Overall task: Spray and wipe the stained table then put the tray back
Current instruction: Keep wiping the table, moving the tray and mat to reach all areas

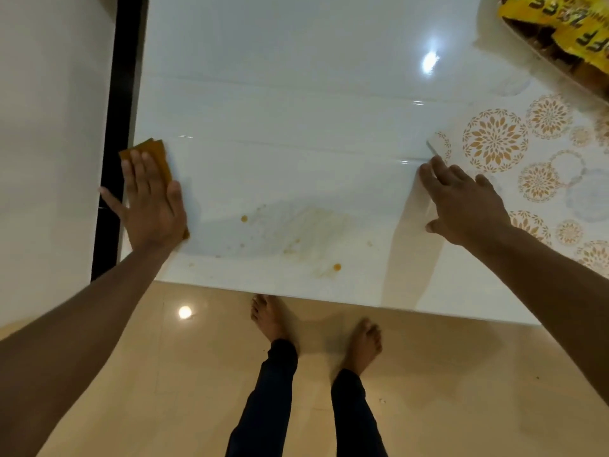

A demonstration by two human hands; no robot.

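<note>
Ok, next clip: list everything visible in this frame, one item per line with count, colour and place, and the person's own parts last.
glossy white table top: one, white, fills the upper middle of the view
orange-brown stains: several spots and smears, near the table's front edge
folded brown wiping cloth: one, brown, at the table's left edge under the left hand
patterned table cover: one, white with orange floral circles, on the right side, its corner folded back
yellow printed packets: several, yellow with black lettering, top right corner
tiled floor: beige, glossy, below the table
left hand: one, flat on the cloth
right hand: one, fingers on the cover's edge
bare feet: two, on the floor
</note>
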